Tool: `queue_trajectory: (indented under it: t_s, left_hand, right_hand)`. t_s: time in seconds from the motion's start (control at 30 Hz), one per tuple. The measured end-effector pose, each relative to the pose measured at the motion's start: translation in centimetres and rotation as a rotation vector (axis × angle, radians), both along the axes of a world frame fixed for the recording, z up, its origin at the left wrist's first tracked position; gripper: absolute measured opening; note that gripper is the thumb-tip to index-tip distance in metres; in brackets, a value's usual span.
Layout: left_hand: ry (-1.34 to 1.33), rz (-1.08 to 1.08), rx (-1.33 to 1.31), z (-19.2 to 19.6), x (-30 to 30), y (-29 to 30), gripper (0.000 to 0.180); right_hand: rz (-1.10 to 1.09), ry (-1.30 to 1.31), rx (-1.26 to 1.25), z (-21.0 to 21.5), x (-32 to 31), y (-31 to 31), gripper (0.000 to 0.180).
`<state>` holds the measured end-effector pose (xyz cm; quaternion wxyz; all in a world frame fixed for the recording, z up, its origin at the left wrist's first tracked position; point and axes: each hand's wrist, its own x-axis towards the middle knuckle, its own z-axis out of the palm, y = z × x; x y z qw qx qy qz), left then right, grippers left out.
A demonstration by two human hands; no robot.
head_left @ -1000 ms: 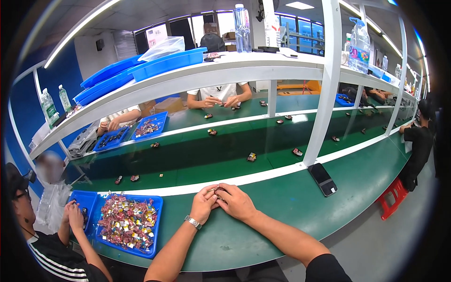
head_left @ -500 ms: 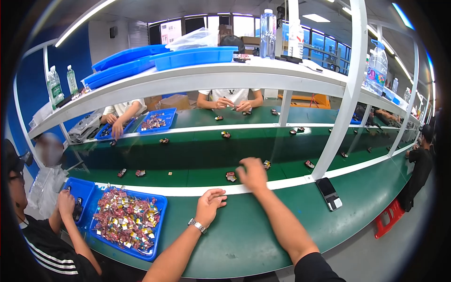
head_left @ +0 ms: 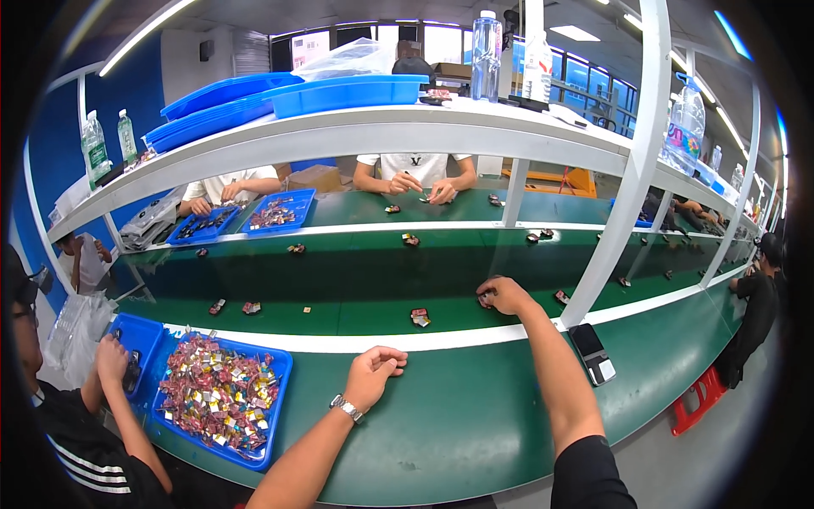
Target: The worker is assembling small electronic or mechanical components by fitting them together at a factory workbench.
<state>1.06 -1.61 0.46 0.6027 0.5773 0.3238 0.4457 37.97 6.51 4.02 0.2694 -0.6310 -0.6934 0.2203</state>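
Landmark: the white strip [head_left: 424,341] dividing the near table [head_left: 475,416] from the green conveyor belt [head_left: 356,293].

Near side of the strip: left hand [head_left: 373,373] rests on the table just short of it, wristwatch [head_left: 346,408] on the wrist. Fingers curled loosely inward; nothing visible in them, can't tell if the palm hides anything. To that hand's left, also near side, a blue tray [head_left: 275,399] heaped with small red, gold and silver parts. A neighbour's hand [head_left: 112,360] works over a second blue bin beyond it. To the right, near side, a black phone [head_left: 591,352] lies flat by the white upright post [head_left: 623,170].

Far side of the strip: right arm reaches across onto the belt. Right hand [head_left: 505,295] is closed down on a small dark part [head_left: 485,299], fingers narrow, pinching it at the fingertips; part touches the belt or sits just above it, can't tell which. Part lies at the left tip of that hand, too small to read a long axis. A red-and-white part [head_left: 419,317] sits on the belt just left of the hand, between both hands; right hand is clearly nearer to it. More small parts spaced along the belt.

Further back: people across the belt with their own blue trays, shelf overhead holding stacked blue trays and water bottles.
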Motion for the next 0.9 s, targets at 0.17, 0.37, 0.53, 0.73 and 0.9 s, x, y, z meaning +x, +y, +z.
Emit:
queue_trajectory:
  t_s: [0.17,0.37,0.53,0.73,0.9]
  left_hand:
    - [0.017,-0.006,0.010,0.0,-0.2,0.1,0.016]
    - [-0.043,-0.093,-0.010,1.0,-0.2,-0.9,0.041]
    - [-0.123,-0.223,-0.133,2.4,0.8,-1.9,0.054]
    - [-0.159,-0.247,-0.166,2.9,0.3,-2.0,0.058]
    - [-0.139,-0.242,-0.110,2.1,0.3,-1.5,0.045]
  right_hand:
    - [-0.118,0.493,-0.183,0.1,-0.4,-3.9,0.015]
    - [-0.277,1.110,-0.084,-0.2,-11.0,-9.5,0.020]
    - [-0.231,1.192,0.011,-0.8,-18.4,-12.4,0.019]
    - [-0.167,0.892,0.099,-0.5,-20.1,-13.5,0.022]
    - [-0.104,0.412,0.341,0.0,-19.8,-14.4,0.028]
